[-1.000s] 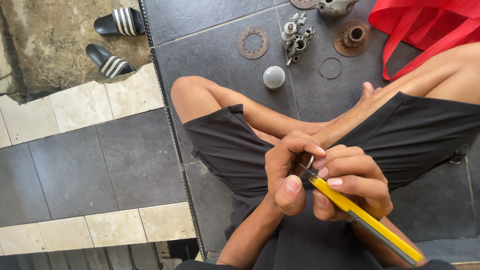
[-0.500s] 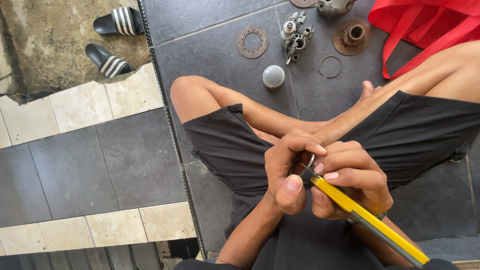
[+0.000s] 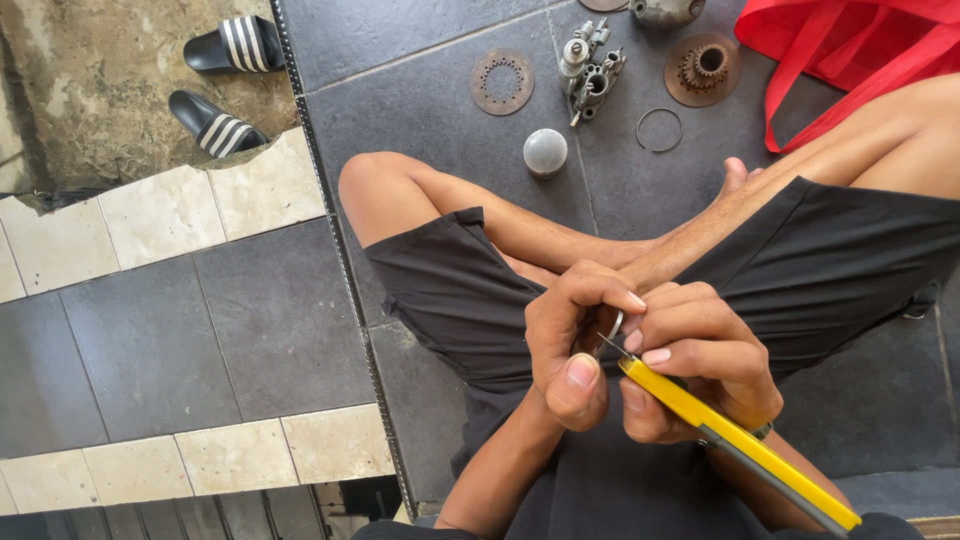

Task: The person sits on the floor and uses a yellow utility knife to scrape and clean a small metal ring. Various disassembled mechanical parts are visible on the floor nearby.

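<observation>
Yellow utility knife in right hand, left hand pinching small metal ring

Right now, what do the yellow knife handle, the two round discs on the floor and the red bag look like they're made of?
Knife handle: likely plastic, smooth glossy yellow with a grey strip along it.
Flat disc: metal, dull brown, seemingly rusted, ringed with holes.
Disc with raised hub: metal too, same rusty brown.
Red bag: soft fabric, judging by folds and limp straps.

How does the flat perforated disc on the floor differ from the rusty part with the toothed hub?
The perforated disc is flat with a ring of small holes; the toothed-hub part has a raised gear-like centre. The disc lies left of the carburettor-like casting, the hub part right. Both are round, rusty, and untouched on dark tile.
</observation>
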